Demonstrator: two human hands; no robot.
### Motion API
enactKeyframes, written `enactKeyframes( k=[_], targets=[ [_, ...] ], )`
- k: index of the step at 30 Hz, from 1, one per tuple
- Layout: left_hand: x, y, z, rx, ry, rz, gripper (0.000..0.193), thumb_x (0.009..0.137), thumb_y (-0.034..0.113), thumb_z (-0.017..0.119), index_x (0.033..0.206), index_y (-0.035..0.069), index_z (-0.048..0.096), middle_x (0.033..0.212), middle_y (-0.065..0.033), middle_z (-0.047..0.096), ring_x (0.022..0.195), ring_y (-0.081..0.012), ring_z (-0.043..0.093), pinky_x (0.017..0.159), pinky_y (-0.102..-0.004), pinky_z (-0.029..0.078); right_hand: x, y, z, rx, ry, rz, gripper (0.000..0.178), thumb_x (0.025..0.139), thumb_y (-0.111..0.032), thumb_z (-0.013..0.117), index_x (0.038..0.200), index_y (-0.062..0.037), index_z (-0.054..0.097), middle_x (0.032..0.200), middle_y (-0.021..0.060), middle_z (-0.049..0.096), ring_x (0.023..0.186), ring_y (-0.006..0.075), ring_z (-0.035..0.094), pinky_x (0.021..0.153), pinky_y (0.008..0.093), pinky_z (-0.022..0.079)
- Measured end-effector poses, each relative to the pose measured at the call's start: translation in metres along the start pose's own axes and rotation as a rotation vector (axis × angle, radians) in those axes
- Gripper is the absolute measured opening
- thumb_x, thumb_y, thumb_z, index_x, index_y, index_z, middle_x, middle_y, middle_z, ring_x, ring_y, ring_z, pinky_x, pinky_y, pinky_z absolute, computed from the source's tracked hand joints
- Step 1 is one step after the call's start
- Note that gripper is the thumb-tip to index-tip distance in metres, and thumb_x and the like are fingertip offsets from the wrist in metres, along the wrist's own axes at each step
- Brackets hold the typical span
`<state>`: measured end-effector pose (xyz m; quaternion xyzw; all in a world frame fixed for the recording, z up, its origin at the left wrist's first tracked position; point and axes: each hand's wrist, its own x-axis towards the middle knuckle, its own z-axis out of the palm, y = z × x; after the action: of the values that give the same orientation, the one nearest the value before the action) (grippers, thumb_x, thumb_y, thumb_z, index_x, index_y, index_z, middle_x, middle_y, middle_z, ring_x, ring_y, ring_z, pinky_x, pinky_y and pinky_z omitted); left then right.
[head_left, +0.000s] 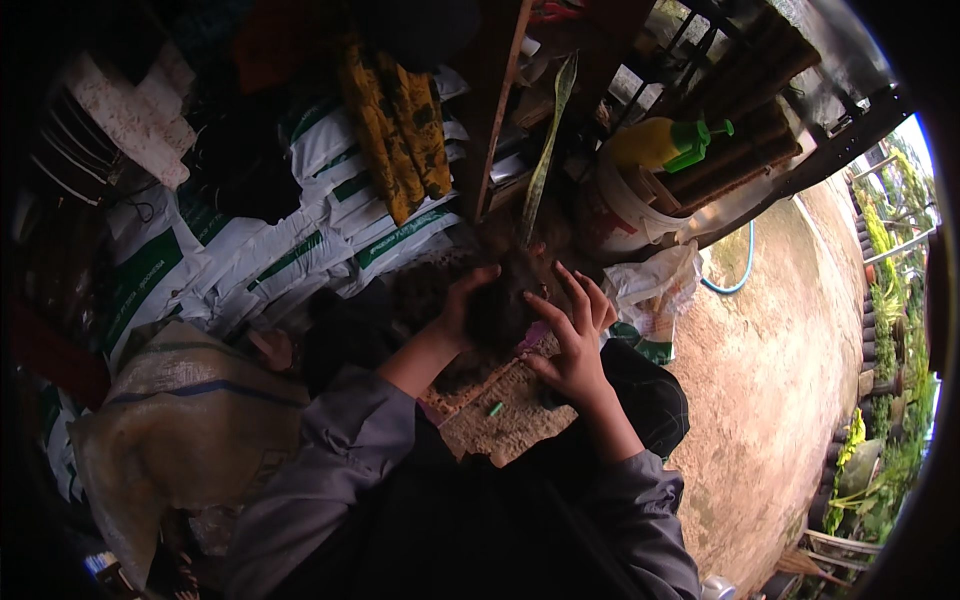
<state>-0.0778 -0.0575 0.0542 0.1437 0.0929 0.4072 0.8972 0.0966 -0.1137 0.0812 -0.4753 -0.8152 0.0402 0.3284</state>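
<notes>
A plant, by its look a snake plant (553,140), stands between my hands, with one long mottled green leaf rising from a dark, rounded base (505,305). Shadow hides whether that base is a pot or a ball of soil. My left hand (463,312) is closed around its left side. On the right side, my right hand (575,345) grips it with bent, parted fingers. Below lies a heap of dark soil (455,375) with a bit of pink (535,338) at its edge. A small green piece (496,409) rests on the ground near me.
White and green sacks (300,240) are stacked at the left, with a tan woven sack (190,430) nearer. A white bucket (625,215) holds a yellow and green spray bottle (655,143). A blue hose (740,270) lies on the concrete floor (770,400); plants line the right.
</notes>
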Motion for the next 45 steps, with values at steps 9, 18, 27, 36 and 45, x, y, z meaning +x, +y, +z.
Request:
enactKeyframes(
  k=[9,18,27,36,45],
  targets=[
    [-0.005,0.004,-0.013,0.17,-0.026,0.0,0.055,0.09,0.028,0.05,0.138,0.003,0.039,0.11,-0.011,0.061,0.093,-0.0151,0.063,0.083,-0.0299,0.052,0.004,0.005,-0.008,-0.051,-0.018,0.012,0.072,0.081,-0.069,0.043,0.125,-0.0133,0.055,0.144,0.0222,0.031,0.13,0.0394,0.028,0.105,0.0499,0.017],
    [0.0,0.007,-0.009,0.656,-0.066,0.159,0.066,0.086,0.027,0.052,0.142,0.001,0.031,0.139,-0.0129,0.042,0.124,-0.0223,0.046,0.105,-0.036,0.037,0.002,0.002,-0.002,0.064,0.113,0.106,0.059,0.077,-0.055,0.06,0.124,-0.0188,0.057,0.146,0.0163,0.03,0.128,0.0374,0.03,0.103,0.0489,0.018],
    [0.0,-0.003,-0.02,0.97,-0.073,0.387,0.075,0.074,0.012,0.076,0.138,0.002,0.038,0.13,-0.0079,0.051,0.118,-0.0147,0.047,0.101,-0.0306,0.037,0.009,0.004,-0.012,0.04,-0.005,0.109,0.049,0.082,-0.05,0.052,0.117,-0.018,0.063,0.145,0.0187,0.032,0.129,0.0373,0.029,0.106,0.0484,0.018],
    [0.001,0.002,-0.013,1.356,0.116,0.404,0.081,0.066,0.02,0.082,0.133,-0.002,0.042,0.123,-0.017,0.057,0.114,-0.0217,0.055,0.098,-0.0338,0.043,0.007,0.005,-0.01,-0.048,-0.059,0.111,0.038,0.078,-0.035,0.063,0.114,-0.0242,0.066,0.147,0.0134,0.03,0.129,0.0371,0.03,0.104,0.0483,0.019],
    [0.004,-0.003,-0.014,1.591,0.248,0.522,0.081,0.063,0.022,0.081,0.13,-0.004,0.043,0.122,-0.0233,0.055,0.114,-0.0315,0.056,0.094,-0.0364,0.046,0.002,0.003,0.005,-0.092,0.023,0.177,0.042,0.072,-0.032,0.07,0.113,-0.0263,0.064,0.148,0.009,0.032,0.13,0.0354,0.03,0.104,0.0477,0.019]
  ],
)
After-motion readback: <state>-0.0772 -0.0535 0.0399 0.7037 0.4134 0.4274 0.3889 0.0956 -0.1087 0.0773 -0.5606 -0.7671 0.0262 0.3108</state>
